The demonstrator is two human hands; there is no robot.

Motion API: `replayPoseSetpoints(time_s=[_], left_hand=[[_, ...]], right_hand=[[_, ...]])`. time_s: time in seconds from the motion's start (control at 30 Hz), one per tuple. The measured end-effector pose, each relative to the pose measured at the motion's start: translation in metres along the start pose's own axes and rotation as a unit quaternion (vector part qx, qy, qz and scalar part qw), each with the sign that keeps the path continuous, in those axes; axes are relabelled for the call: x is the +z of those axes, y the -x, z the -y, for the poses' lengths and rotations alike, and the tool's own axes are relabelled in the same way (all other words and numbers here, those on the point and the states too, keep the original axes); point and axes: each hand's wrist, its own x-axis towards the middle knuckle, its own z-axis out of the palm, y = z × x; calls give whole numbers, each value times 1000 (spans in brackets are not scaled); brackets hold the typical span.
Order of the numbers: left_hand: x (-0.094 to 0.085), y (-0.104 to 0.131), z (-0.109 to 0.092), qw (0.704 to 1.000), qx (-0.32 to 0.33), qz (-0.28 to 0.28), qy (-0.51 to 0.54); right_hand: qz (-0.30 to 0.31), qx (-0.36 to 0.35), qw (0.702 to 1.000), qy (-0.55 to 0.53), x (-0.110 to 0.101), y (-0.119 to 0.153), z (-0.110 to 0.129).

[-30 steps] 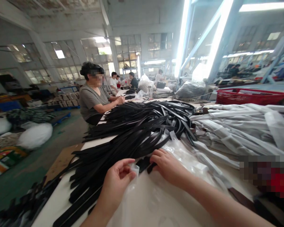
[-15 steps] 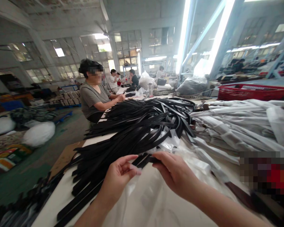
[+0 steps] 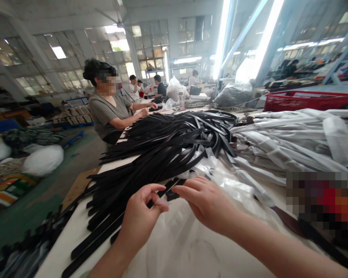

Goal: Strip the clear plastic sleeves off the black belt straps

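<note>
Your right hand [image 3: 204,201] is bent palm-down beside the black straps [image 3: 150,166], hiding its own thumb, so can't tell if it's gripping. Left hand [image 3: 143,211] is half curled, pinching a clear plastic sleeve [image 3: 161,202] above the tabletop [image 3: 63,240].

Straps [image 3: 150,162]: plain black, grey gleam on bends. Film [image 3: 168,235]: clear, milky. Wrapped pile [image 3: 295,141]: translucent white, greyish in folds. Strip [image 3: 287,221]: dark brown. Table [image 3: 72,239]: cream. Crate [image 3: 304,102]: red. Co-worker's shirt [image 3: 104,116]: plain grey-brown. Band [image 3: 197,104]: dark with pale repeating pattern. Floor [image 3: 81,156]: green. Board [image 3: 78,187]: tan. Pallet [image 3: 74,138]: blue. Sack [image 3: 43,160]: white. Bundle [image 3: 31,137]: mottled dark green. Frame [image 3: 245,33]: pale blue.
</note>
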Motion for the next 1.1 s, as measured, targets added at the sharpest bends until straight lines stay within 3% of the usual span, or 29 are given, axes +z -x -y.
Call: replayPoseSetpoints(time_s=[0.3, 0.57, 1.1], left_hand=[[1, 3, -3, 994, 46, -15, -93], [5, 4, -3, 990, 87, -7, -111], [3, 2, -1, 985, 94, -25, -143]], right_hand=[[-4, 13, 1000, -12, 7, 2, 4], [11, 33, 999, -12, 8, 4, 7], [28, 37, 999, 5, 7, 3, 9]])
